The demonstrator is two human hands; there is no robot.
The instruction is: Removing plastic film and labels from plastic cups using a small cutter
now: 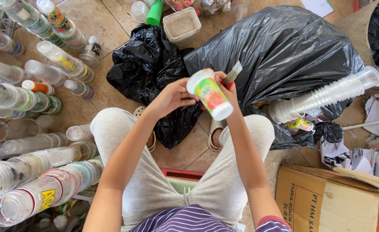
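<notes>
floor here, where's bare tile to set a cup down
Bare tile lies between the stacked cups and the crumpled black bag, and a strip between the knees. Crowded on the left with cup stacks, right by the full bag and cardboard box.

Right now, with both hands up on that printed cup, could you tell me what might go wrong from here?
1. The right hand seems to hold a thin tool against the printed cup; it could slip toward the left hand.
2. The long stack of clear cups lies tilted on the black bag and may slide off.
3. Cup stacks crowd the floor on the left and could get knocked.
</notes>
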